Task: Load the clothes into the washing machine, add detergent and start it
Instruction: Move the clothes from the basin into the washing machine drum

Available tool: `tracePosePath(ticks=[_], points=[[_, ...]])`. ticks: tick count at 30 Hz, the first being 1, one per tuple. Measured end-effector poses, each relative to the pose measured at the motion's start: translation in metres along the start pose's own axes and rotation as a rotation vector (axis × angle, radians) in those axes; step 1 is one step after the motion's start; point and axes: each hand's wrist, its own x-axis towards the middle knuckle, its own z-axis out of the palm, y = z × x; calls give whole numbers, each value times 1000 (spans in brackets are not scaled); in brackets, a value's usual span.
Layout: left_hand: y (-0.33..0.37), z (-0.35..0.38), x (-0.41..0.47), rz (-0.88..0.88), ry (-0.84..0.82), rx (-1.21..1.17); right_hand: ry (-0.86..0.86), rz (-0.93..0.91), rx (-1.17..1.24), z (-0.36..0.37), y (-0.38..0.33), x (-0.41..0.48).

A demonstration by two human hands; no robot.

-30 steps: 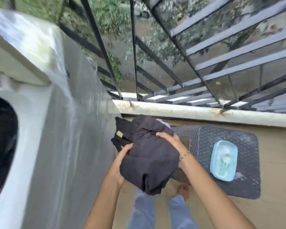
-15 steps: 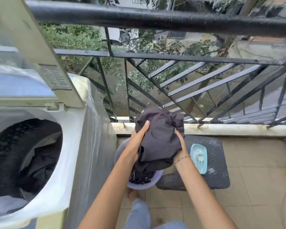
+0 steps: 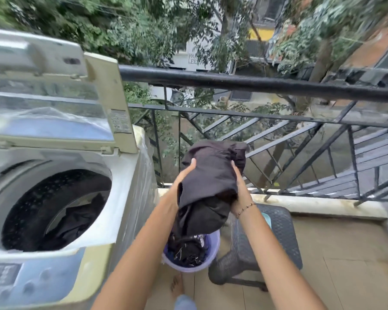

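Now my left hand (image 3: 184, 175) and right hand (image 3: 239, 186) squeeze a dark garment (image 3: 207, 182) between them; bucket (image 3: 213, 249) directly below, open washing machine (image 3: 112, 198) left of both.

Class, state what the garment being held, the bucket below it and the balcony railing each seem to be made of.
Dark garment: soft matte woven cloth, it creases and drapes.
Bucket: probably plastic, smooth lilac rim.
Railing: likely black-painted metal, slim rigid bars.
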Motion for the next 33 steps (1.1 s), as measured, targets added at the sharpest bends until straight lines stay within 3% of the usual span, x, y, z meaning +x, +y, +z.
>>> tracePosePath(ticks=[5, 10, 12, 15, 18, 27, 31, 33], points=[[20, -10, -56, 136, 71, -15, -13, -79, 74, 27, -2, -16], [19, -17, -105, 396, 71, -159, 12, -103, 69, 60, 1, -33], [17, -24, -123, 452, 60, -95, 141, -113, 89, 72, 4, -34], [16, -38, -136, 530, 185, 168, 264, -159, 136, 93, 12, -38], [24, -49, -144, 607, 295, 272, 175, -139, 113, 116, 25, -40], [58, -111, -182, 546, 615, 179, -187, -115, 42, 200, 71, -56], [74, -161, -207, 554, 723, 27, -159, -124, 31, 241, 102, -52], [83, -190, -220, 602, 698, -6, -144, -134, 53, 263, 119, -47]])
